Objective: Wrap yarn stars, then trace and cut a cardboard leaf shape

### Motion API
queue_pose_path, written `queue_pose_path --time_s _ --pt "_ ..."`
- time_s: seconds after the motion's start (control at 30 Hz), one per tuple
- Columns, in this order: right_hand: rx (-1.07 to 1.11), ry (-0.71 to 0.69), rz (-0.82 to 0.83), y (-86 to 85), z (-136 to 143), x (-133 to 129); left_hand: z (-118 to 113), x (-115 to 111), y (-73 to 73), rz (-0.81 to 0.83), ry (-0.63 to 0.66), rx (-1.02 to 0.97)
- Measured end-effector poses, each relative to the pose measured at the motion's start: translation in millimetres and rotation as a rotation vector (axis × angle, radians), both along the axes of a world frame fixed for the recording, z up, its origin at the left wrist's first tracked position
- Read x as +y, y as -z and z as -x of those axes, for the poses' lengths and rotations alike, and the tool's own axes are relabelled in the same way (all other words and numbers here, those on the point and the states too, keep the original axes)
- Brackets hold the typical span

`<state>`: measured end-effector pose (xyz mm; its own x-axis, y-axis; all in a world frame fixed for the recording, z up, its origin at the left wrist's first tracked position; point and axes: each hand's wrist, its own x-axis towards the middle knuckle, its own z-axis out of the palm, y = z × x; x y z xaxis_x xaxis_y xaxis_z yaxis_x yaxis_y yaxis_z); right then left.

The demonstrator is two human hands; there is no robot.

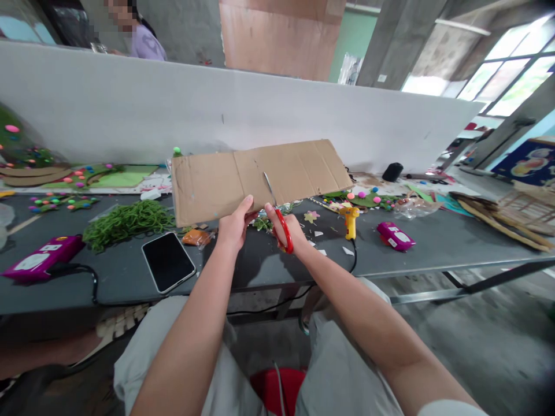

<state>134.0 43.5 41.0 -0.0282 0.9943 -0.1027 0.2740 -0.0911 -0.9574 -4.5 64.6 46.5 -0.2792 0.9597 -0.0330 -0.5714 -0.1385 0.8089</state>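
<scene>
A long flat piece of brown cardboard is held up over the dark table, its far right end tilted upward. My left hand grips its lower edge near the middle, thumb on the near face. Just to the right, my right hand is closed on red-handled scissors. One scissor blade lies across the front of the cardboard, pointing up and away; the other blade is hidden behind it. Several white scraps and a small star-shaped piece lie on the table right of my hands.
A tablet, green strands and a purple box lie left. A yellow glue gun with a black cord and another purple box are right. Behind stands a white partition, a person beyond it.
</scene>
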Motion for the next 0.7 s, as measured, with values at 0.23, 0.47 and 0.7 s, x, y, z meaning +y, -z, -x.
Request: queue_pose_path --time_s 0.23,0.47,0.7 --pt "0.146 -0.094 0.114 -4.8 -1 2 -4 -2 1.7 0.0 0.02 0.015" --pt "0.047 -0.005 0.072 -0.1 -7 7 -7 -2 4.9 0.009 0.059 0.01" --pt "0.014 -0.008 0.015 7.7 -7 11 -6 1 6.7 0.05 0.076 0.034"
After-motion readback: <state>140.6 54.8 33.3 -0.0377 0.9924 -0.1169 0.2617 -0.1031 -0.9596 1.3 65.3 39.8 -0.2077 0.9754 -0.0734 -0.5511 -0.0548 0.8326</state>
